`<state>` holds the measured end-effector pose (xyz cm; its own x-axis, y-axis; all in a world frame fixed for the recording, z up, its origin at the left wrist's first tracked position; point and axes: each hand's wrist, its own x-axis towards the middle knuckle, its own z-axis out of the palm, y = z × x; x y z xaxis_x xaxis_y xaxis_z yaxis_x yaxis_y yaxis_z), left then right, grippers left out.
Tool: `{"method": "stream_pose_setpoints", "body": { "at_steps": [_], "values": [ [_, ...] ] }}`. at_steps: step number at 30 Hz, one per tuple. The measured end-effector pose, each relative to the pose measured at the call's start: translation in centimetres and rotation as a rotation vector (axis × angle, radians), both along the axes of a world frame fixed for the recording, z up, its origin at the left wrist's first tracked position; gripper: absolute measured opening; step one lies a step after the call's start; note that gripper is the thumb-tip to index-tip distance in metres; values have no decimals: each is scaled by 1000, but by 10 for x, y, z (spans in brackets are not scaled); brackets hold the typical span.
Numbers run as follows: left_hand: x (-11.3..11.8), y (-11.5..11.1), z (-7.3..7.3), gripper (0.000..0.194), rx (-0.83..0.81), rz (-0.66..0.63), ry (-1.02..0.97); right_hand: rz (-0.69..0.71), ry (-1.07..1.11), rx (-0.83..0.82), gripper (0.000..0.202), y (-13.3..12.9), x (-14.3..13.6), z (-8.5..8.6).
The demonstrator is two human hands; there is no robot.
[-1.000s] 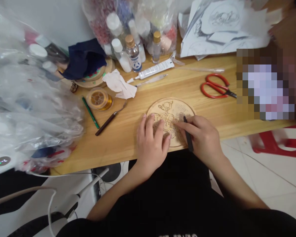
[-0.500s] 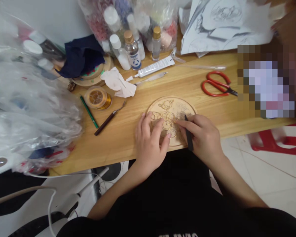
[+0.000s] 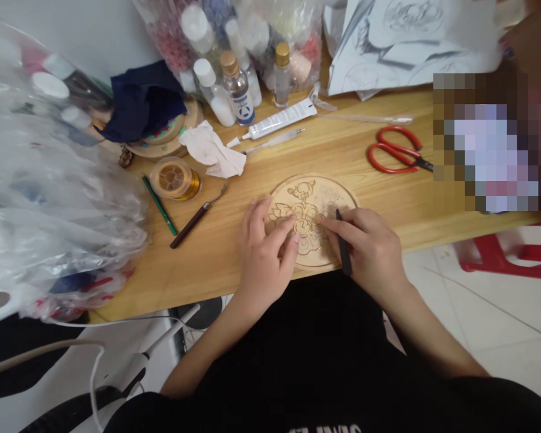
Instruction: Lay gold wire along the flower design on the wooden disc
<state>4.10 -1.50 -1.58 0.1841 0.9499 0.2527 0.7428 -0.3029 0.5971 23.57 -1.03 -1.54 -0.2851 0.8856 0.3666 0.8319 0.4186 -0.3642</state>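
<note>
A round wooden plaque (image 3: 313, 191) lies near the table's front edge, with flower outlines in gold wire on its left and middle and drawn lines on its upper right. My left hand (image 3: 265, 252) rests at the plaque's left rim, fingers spread, the index fingertip on the wire pattern. In my right hand (image 3: 372, 249) is a pair of black tweezers (image 3: 344, 249), held over the plaque's right side. The tweezers' tips are hidden by my fingers, close to the middle of the pattern.
Left of the plaque lie a wooden-handled spatula tool (image 3: 192, 225), a green pencil (image 3: 160, 205) and a spool of gold wire (image 3: 175, 179). Behind are crumpled tissue (image 3: 214, 150), a glue tube (image 3: 282, 120) and bottles (image 3: 238, 96). Red-handled scissors (image 3: 392, 150) lie right; plastic bags (image 3: 63, 180) fill the left.
My left hand has slid a little left, uncovering more of the wire pattern. My right hand and the tweezers stay almost in place. The view has shifted slightly.
</note>
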Motion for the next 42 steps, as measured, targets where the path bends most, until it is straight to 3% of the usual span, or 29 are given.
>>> {"method": "stream_pose_setpoints", "body": {
  "at_steps": [12, 27, 37, 42],
  "values": [
    [-5, 1, -2, 27, 152, -105, 170, 18, 20, 22, 19, 0, -1, 2],
    [-11, 3, 4, 38, 125, -261, 305, -1, -41, -54, 22, -2, -5, 12],
    [-11, 3, 0, 40, 158, -280, 322, -16, -21, -57, 16, -2, -11, 22],
    [-11, 2, 0, 42, 169, -271, 328, -106, 196, -172, 21, -1, -20, 37]
  ]
}}
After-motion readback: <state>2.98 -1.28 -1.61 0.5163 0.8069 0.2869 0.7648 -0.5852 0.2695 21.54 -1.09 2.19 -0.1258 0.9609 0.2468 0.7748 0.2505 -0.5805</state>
